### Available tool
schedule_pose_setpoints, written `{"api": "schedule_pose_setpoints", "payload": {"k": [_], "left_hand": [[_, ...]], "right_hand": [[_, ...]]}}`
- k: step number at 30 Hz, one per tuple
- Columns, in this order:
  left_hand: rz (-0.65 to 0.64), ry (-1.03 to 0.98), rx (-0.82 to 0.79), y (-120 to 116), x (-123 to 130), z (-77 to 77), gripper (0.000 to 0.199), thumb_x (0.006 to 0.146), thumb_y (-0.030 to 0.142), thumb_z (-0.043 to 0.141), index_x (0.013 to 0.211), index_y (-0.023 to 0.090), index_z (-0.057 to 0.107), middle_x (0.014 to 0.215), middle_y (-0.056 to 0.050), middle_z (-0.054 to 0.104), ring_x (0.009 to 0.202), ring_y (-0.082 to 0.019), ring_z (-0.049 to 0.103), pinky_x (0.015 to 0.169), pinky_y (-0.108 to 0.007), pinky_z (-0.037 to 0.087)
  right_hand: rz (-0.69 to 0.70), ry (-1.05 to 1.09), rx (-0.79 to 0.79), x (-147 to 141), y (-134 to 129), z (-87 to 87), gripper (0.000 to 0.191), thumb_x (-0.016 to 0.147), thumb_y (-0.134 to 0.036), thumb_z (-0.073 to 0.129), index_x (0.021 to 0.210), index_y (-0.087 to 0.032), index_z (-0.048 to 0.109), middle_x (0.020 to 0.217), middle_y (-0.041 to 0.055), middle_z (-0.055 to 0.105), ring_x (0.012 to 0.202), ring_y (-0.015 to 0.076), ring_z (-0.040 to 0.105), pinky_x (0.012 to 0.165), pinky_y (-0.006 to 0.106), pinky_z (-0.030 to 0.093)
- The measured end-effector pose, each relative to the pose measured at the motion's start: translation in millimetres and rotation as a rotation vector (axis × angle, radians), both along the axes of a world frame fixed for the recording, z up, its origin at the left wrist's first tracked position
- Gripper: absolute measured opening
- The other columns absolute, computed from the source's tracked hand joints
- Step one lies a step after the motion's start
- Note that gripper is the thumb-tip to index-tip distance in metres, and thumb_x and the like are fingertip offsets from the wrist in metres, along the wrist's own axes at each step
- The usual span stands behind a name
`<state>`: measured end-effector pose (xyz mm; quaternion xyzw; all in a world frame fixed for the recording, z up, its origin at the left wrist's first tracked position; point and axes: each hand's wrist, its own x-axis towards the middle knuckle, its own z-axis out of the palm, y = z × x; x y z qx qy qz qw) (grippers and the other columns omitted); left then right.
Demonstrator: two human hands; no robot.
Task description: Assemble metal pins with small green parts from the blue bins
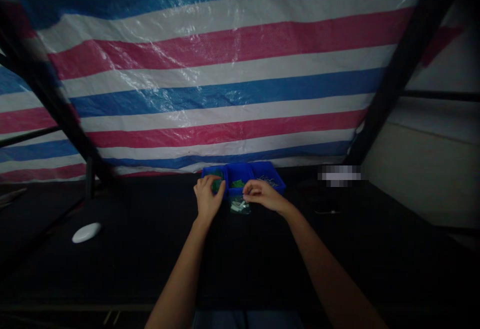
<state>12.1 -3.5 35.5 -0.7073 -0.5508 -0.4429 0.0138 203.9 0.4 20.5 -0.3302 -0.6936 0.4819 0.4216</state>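
Note:
A blue tray (240, 168) with three compartments stands at the back of the black table. My left hand (209, 195) is at its left compartment, fingers curved over a green bag (216, 184); whether it grips the bag is unclear. In the middle compartment lie small green pieces (237, 184), and in the right one several thin metallic pieces (267, 181). Just in front of the tray rests a clear bag (240, 206) with pale pieces inside. My right hand (262, 194) is above that bag's right edge, thumb and fingers brought together; what they pinch is too small to make out.
A white oval object (86, 232) lies on the black table (150, 259) at the left. A dark flat object (327, 207) is at the right. Behind the table hangs a striped sheet (232, 89) between dark slanted posts.

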Motion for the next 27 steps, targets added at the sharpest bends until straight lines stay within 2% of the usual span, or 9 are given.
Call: {"api": "schedule_pose_setpoints", "payload": {"k": [5, 10, 14, 18, 21, 27], "left_hand": [[-0.321, -0.192, -0.165, -2, 8, 0.7, 0.026, 0.077, 0.038, 0.048, 0.082, 0.018, 0.064, 0.082, -0.004, 0.063, 0.076, -0.016, 0.054, 0.072, -0.028, 0.04], [-0.498, -0.318, -0.313, 0, 14, -7.2, 0.028, 0.072, 0.039, 0.054, 0.081, 0.014, 0.064, 0.071, -0.004, 0.063, 0.067, -0.015, 0.055, 0.064, -0.026, 0.042], [-0.549, -0.442, -0.356, 6, 14, -11.7, 0.026, 0.069, 0.037, 0.058, 0.074, 0.012, 0.063, 0.063, -0.003, 0.061, 0.059, -0.013, 0.054, 0.059, -0.024, 0.041], [-0.519, -0.583, -0.329, 13, 9, -13.2, 0.024, 0.066, 0.036, 0.062, 0.072, 0.013, 0.064, 0.064, -0.003, 0.061, 0.059, -0.012, 0.054, 0.059, -0.024, 0.041], [-0.475, -0.642, -0.314, 16, 6, -13.3, 0.025, 0.064, 0.036, 0.063, 0.074, 0.013, 0.064, 0.066, -0.003, 0.062, 0.061, -0.013, 0.055, 0.06, -0.024, 0.042], [-0.491, -0.652, -0.326, 17, 5, -15.2, 0.026, 0.065, 0.036, 0.063, 0.076, 0.012, 0.064, 0.065, -0.003, 0.062, 0.059, -0.012, 0.054, 0.058, -0.023, 0.041]], "right_hand": [[-0.239, 0.236, 0.0, 9, 6, 3.2, 0.023, 0.061, -0.032, 0.067, 0.074, -0.018, 0.054, 0.066, -0.0028, 0.053, 0.056, 0.0085, 0.049, 0.05, 0.02, 0.036], [-0.365, 0.385, -0.052, 9, 10, 0.9, 0.025, 0.058, -0.034, 0.069, 0.072, -0.019, 0.054, 0.069, -0.0024, 0.054, 0.057, 0.0086, 0.049, 0.048, 0.02, 0.036], [-0.39, 0.466, -0.14, 5, 11, -1.5, 0.033, 0.056, -0.035, 0.07, 0.083, -0.022, 0.057, 0.075, -0.0016, 0.058, 0.06, 0.0096, 0.052, 0.05, 0.02, 0.038], [-0.326, 0.47, -0.242, 2, 9, -0.4, 0.041, 0.061, -0.037, 0.066, 0.098, -0.022, 0.057, 0.089, 0.0036, 0.061, 0.072, 0.0132, 0.057, 0.058, 0.023, 0.043], [-0.318, 0.395, -0.294, 0, 8, -0.8, 0.039, 0.061, -0.036, 0.065, 0.096, -0.019, 0.06, 0.092, 0.0067, 0.062, 0.075, 0.0152, 0.059, 0.06, 0.024, 0.044], [-0.359, 0.332, -0.31, -1, 12, -8.4, 0.033, 0.056, -0.033, 0.069, 0.085, -0.017, 0.064, 0.076, 0.0049, 0.065, 0.07, 0.0152, 0.059, 0.057, 0.024, 0.043]]}}
